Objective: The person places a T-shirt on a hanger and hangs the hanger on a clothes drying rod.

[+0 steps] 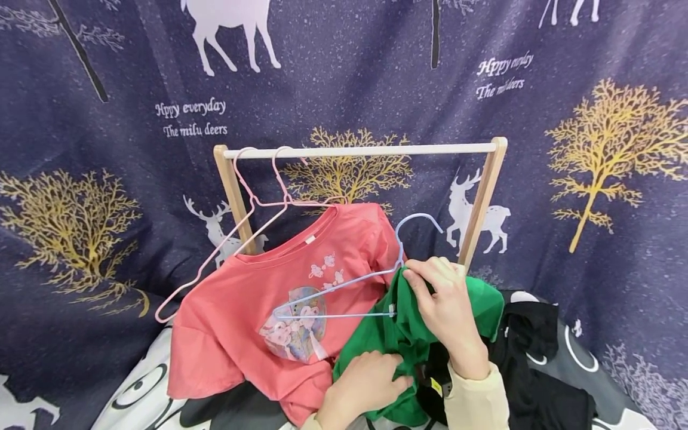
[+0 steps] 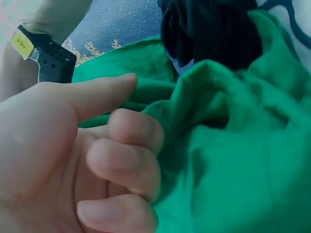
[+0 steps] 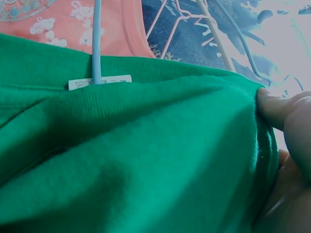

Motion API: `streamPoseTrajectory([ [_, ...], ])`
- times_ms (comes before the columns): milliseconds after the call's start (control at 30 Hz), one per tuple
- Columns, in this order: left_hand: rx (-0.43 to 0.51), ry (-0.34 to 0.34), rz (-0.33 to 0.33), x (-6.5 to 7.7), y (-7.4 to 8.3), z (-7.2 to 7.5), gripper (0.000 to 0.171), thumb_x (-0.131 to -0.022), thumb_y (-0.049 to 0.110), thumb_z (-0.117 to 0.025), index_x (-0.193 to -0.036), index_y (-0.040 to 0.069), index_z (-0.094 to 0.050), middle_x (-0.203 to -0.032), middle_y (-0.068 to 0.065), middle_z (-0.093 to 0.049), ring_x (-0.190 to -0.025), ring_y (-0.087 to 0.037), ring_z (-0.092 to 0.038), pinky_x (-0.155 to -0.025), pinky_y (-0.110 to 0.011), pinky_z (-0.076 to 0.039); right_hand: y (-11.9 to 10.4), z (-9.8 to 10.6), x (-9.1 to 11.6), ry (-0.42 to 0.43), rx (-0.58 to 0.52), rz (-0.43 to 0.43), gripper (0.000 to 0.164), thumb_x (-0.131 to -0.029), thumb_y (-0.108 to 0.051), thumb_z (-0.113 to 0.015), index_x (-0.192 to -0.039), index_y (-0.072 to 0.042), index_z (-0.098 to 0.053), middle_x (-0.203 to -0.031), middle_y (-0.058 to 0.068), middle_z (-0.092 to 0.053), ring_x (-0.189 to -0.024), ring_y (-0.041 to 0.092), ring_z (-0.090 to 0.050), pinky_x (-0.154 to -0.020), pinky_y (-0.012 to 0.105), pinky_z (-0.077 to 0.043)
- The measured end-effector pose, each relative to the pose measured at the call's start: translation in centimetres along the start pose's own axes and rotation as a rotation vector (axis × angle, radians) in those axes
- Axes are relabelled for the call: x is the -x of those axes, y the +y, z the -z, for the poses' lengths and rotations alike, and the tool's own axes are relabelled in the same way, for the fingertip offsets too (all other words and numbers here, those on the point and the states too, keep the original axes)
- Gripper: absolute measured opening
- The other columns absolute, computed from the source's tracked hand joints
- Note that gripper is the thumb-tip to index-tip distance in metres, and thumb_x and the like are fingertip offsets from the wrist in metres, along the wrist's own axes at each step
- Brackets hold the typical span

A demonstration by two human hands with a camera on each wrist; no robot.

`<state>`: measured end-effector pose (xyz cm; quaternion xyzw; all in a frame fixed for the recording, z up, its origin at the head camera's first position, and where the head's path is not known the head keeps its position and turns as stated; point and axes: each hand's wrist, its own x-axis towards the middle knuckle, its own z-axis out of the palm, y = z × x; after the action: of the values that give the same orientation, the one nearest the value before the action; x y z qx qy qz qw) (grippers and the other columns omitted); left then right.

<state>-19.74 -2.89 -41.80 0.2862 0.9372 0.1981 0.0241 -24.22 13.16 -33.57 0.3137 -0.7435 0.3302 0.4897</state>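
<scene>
A green shirt (image 1: 371,337) hangs bunched from my right hand (image 1: 443,301), which pinches its shoulder by the neck of a light blue hanger (image 1: 333,315). The hanger's right part goes into the shirt's neck opening, and its left part sticks out bare. In the right wrist view, the lower bar passes a white label (image 3: 121,79) inside the collar. My left hand (image 1: 368,379) is low in front of the green shirt. The left wrist view shows its fingers loosely bent beside the cloth, nothing between them and the thumb.
A coral-red shirt (image 1: 215,310) with a bunny print is on a pink hanger, behind and left of the green one. Another pink hanger (image 1: 201,266) hangs from the rack's white rail (image 1: 360,150). Black clothes (image 1: 553,388) lie at right, before a dark blue printed curtain (image 1: 376,77).
</scene>
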Motion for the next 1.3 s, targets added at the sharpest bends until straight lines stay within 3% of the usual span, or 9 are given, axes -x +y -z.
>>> streamPoseTrajectory([
  [200,0.040,-0.041,-0.056,0.4,-0.8,0.2,0.030,-0.096,0.035,-0.062,-0.068,0.023,-0.057,-0.061,0.011,-0.049,-0.061,-0.003,-0.050,-0.057,-0.024,-0.041,0.3,0.4,0.1,0.046,-0.002,-0.003,0.031,-0.099,-0.034,-0.057,-0.096,-0.008,-0.073,-0.081,0.000,-0.064,-0.076,0.021,-0.057,-0.075,0.039,-0.031],
  [267,0.068,-0.057,-0.075,0.8,-1.3,1.0,0.037,-0.097,0.032,-0.060,-0.064,0.022,-0.049,-0.055,0.010,-0.043,-0.056,-0.002,-0.046,-0.056,-0.022,-0.038,0.4,0.6,0.0,0.060,0.001,-0.008,0.034,-0.099,-0.036,-0.056,-0.096,-0.007,-0.073,-0.080,0.002,-0.064,-0.075,0.022,-0.057,-0.074,0.039,-0.031],
  [467,0.190,-0.041,-0.101,2.8,-3.1,4.5,0.037,-0.099,0.029,-0.056,-0.064,0.021,-0.048,-0.045,0.015,-0.044,-0.043,0.002,-0.048,-0.057,-0.017,-0.041,1.0,1.5,-0.1,0.088,0.015,-0.036,0.026,-0.098,-0.026,-0.061,-0.098,-0.003,-0.072,-0.080,0.007,-0.063,-0.078,0.025,-0.057,-0.073,0.040,-0.031],
  [600,0.251,0.006,-0.102,4.3,-4.4,6.8,0.038,-0.099,0.028,-0.058,-0.063,0.019,-0.046,-0.048,0.014,-0.039,-0.045,0.001,-0.043,-0.056,-0.019,-0.038,1.4,2.1,-0.1,0.107,0.018,-0.055,0.018,-0.095,-0.018,-0.065,-0.098,-0.001,-0.072,-0.082,0.009,-0.065,-0.081,0.026,-0.059,-0.075,0.039,-0.033],
  [800,0.308,0.082,-0.096,6.7,-6.1,9.1,0.036,-0.098,0.029,-0.060,-0.065,0.023,-0.048,-0.054,0.014,-0.037,-0.053,-0.001,-0.040,-0.054,-0.019,-0.035,1.9,2.7,0.1,0.122,0.015,-0.065,0.022,-0.096,-0.021,-0.064,-0.099,0.000,-0.072,-0.083,0.010,-0.065,-0.079,0.025,-0.058,-0.078,0.036,-0.034],
  [1067,0.349,0.256,-0.130,8.7,-7.4,10.5,0.025,-0.095,0.036,-0.064,-0.073,0.029,-0.055,-0.063,0.017,-0.048,-0.057,-0.002,-0.048,-0.058,-0.022,-0.043,2.7,3.5,0.4,0.123,0.006,-0.045,0.040,-0.098,-0.037,-0.058,-0.098,0.000,-0.073,-0.080,0.010,-0.064,-0.077,0.025,-0.057,-0.079,0.031,-0.033],
  [1300,0.354,0.390,-0.160,9.7,-8.1,11.3,0.007,-0.093,0.030,-0.068,-0.088,0.032,-0.064,-0.078,0.015,-0.057,-0.068,-0.005,-0.057,-0.061,-0.026,-0.049,3.3,4.1,0.5,0.094,0.006,-0.029,0.040,-0.097,-0.039,-0.058,-0.097,-0.002,-0.074,-0.083,0.007,-0.066,-0.081,0.024,-0.058,-0.078,0.032,-0.032],
])
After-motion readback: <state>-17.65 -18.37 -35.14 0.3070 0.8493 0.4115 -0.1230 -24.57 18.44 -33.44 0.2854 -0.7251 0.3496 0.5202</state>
